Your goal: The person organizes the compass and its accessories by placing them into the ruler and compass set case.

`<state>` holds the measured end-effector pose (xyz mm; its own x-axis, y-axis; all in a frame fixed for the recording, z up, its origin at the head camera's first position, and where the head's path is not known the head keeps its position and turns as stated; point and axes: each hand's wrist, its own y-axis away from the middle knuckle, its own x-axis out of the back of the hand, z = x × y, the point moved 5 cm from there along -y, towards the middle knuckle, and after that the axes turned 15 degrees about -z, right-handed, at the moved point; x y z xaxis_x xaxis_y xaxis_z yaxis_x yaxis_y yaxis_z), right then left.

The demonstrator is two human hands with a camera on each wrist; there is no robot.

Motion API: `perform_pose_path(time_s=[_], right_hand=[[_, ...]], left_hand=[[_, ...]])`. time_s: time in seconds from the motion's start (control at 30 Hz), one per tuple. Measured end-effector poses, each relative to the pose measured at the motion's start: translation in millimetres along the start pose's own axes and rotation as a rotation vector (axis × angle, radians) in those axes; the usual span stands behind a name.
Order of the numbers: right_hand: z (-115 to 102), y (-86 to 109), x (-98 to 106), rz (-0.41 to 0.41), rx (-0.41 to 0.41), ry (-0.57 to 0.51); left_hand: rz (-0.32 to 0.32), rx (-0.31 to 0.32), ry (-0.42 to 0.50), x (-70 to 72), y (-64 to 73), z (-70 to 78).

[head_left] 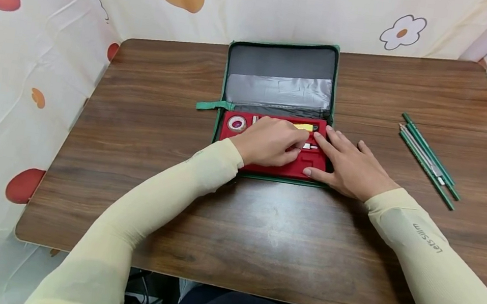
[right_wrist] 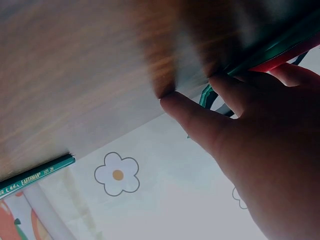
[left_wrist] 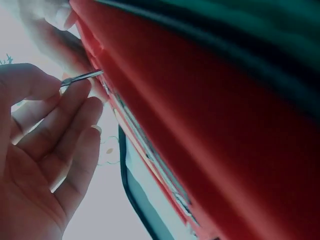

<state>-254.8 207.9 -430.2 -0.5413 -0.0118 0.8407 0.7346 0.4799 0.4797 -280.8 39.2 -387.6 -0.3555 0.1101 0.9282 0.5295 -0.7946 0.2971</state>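
A green zippered case (head_left: 278,60) lies open on the table, its lid laid back. Its lower half holds a red molded tray (head_left: 271,170) with tools set in slots. Over the tray, my left hand (head_left: 272,143) pinches a slim silver metal piece (left_wrist: 82,78) between thumb and fingers; its tip meets the red surface. I cannot tell what kind of tool it is. My right hand (head_left: 352,166) rests with fingers spread on the case's right edge, thumb on the tray. Near the left hand sit a white tape roll (head_left: 236,123) and a yellow-handled knife (head_left: 304,127).
Several green pencils (head_left: 429,158) lie together on the wooden table (head_left: 162,105) to the right, with a silver pen-like item among them. A green strap (head_left: 212,105) sticks out from the case's left side. Patterned curtains (head_left: 299,10) hang behind the table.
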Motion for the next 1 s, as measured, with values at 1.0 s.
perform_pose_path(time_s=[1.0], right_hand=[[-1.9,-2.1,0.0,-0.052,-0.04,0.001]], left_hand=[[0.103,0.21,-0.003,-7.2,71.9,-60.5]])
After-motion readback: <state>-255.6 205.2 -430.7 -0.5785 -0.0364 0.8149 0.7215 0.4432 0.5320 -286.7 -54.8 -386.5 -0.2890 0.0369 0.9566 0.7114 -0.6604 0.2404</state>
